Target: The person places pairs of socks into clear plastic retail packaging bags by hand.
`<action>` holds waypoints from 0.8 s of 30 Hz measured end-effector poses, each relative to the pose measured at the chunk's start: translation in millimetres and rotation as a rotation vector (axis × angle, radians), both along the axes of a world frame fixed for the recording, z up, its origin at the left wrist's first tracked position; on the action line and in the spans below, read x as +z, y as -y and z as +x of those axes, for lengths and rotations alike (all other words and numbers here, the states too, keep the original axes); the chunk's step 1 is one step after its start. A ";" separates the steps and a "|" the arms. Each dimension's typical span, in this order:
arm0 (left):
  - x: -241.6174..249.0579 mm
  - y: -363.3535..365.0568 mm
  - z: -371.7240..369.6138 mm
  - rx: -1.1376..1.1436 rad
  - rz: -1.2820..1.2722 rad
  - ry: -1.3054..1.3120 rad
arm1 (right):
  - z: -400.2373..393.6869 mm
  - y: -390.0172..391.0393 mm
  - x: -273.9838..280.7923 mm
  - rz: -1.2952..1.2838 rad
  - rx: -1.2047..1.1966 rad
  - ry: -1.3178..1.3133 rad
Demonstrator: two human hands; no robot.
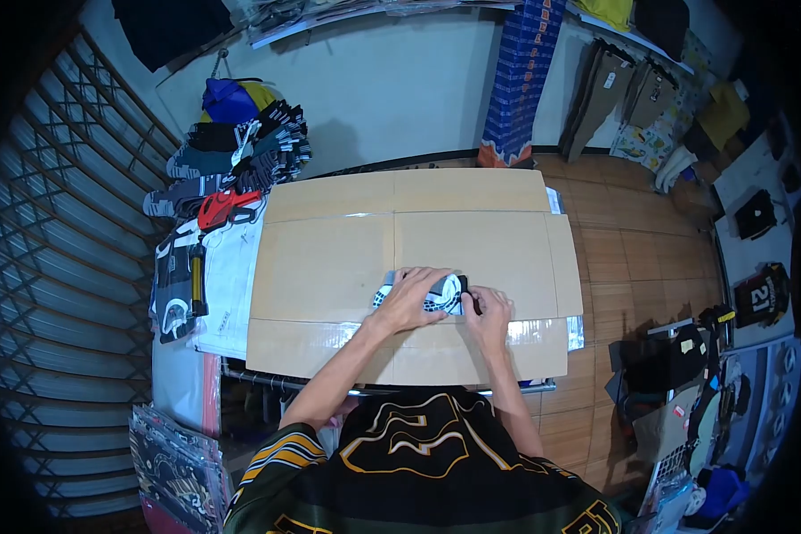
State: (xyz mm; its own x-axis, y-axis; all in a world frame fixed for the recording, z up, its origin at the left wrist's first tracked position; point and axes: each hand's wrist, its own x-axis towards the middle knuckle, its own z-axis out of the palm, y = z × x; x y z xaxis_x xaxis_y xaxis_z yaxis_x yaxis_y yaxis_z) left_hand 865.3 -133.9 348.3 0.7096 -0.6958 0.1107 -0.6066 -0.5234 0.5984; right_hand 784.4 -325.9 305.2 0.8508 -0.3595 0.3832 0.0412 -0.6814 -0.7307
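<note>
On the flattened cardboard (329, 249) lies what looks like a folded pair of socks (449, 287), patterned in white, grey and black with dots at one end. My left hand (409, 301) covers its left and middle part, fingers curved over the top and thumb along the near side. At the black right end, my right hand (488, 309) pinches the edge between thumb and fingers. Part of the fabric is hidden under my left hand.
A heap of dark socks (280, 147) sits beyond the cardboard's back left corner. Near it are a red tool resembling a tagging gun (227, 210) and a folded packet (180, 289). Packaged garments (173, 463) stand at lower left; a metal folding gate (62, 267) lines the left.
</note>
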 end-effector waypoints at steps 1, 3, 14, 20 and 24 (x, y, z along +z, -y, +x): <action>0.3 -0.3 1.3 -0.017 0.008 -0.014 | -0.1 0.2 0.3 -0.001 0.001 -0.001; 0.0 -2.1 1.4 -0.029 0.017 -0.027 | 0.0 0.6 0.7 -0.002 0.007 -0.001; -15.9 -7.5 -73.0 0.405 0.100 0.167 | -0.9 0.5 7.4 -0.019 0.024 -0.041; -31.1 -16.0 -77.2 0.355 0.174 0.138 | -0.5 0.1 3.9 -0.011 0.013 -0.075; -24.2 -27.5 -88.8 0.437 -0.056 0.116 | -3.3 -4.5 -1.4 0.402 -0.021 -0.062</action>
